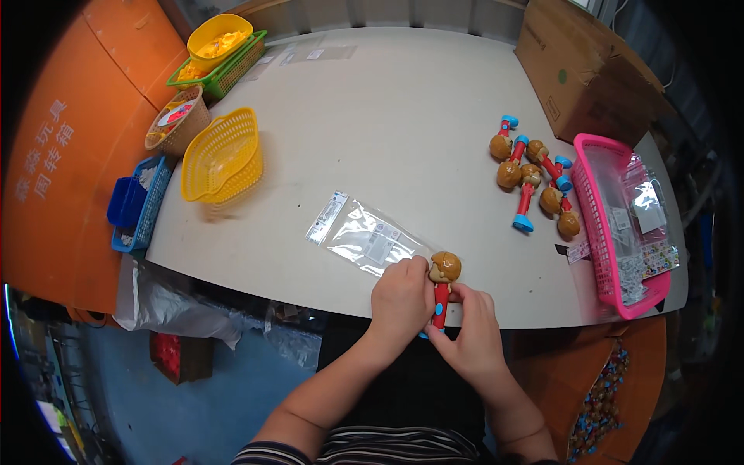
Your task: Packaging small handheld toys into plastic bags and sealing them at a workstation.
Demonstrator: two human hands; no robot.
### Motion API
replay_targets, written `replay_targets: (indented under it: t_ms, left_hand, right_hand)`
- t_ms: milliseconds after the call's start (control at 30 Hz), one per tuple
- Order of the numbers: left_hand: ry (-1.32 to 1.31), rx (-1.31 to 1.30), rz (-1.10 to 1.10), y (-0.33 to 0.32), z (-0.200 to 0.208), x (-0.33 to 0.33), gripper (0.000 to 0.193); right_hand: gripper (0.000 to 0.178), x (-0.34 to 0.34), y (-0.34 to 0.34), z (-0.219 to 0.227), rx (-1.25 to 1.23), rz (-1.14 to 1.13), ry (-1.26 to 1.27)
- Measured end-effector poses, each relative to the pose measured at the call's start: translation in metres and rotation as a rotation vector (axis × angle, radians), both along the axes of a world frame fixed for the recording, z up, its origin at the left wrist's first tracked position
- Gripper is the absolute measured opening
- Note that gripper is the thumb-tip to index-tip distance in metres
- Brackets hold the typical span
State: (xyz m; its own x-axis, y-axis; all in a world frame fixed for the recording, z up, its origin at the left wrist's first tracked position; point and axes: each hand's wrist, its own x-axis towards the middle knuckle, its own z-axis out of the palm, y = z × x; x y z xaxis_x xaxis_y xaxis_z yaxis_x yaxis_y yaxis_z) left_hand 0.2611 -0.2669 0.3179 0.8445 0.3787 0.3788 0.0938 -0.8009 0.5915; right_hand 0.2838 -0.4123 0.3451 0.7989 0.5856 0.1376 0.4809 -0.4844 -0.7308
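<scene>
Over the table's near edge I hold a toy (445, 267) with a round glossy brown head, a red stick body and blue details. My left hand (404, 301) is closed at its left side, its fingertips partly hidden. From the right, my right hand (474, 328) grips the red body between thumb and fingers. The head points away from me, and part of the lower end is covered by my hands. Just beyond my left hand, a clear plastic bag (358, 252) with a white header lies flat.
Several similar toys (524, 203) lie at the right, beside a pink basket (587, 186) of clear packaging. A cardboard box (577, 74) stands behind them. At the left are a yellow basket (252, 143), a tan basket (200, 116), a blue basket (159, 198) and a green basket (232, 74).
</scene>
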Motion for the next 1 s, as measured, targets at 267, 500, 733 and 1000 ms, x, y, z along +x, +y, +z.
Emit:
replay_targets:
  t_ms: [267,500,733,1000]
  left_hand:
    - [-0.008,-0.090,-0.066,0.009,0.007,-0.008,0.009]
    - [-0.004,-0.264,-0.119,0.017,0.016,-0.015,0.012]
    - [-0.001,-0.433,-0.128,0.020,0.027,-0.019,0.008]
    - [-0.043,-0.318,-0.166,0.017,0.028,-0.019,0.009]
  right_hand:
    - [0.036,0.014,-0.022,0.006,0.324,-0.060,0.315]
    - [0.034,0.025,-0.018,0.005,0.013,0.019,-0.328]
    - [0.034,0.032,-0.027,0.003,-0.056,0.151,-0.526]
    - [0.038,0.030,-0.028,-0.002,-0.091,0.181,-0.543]
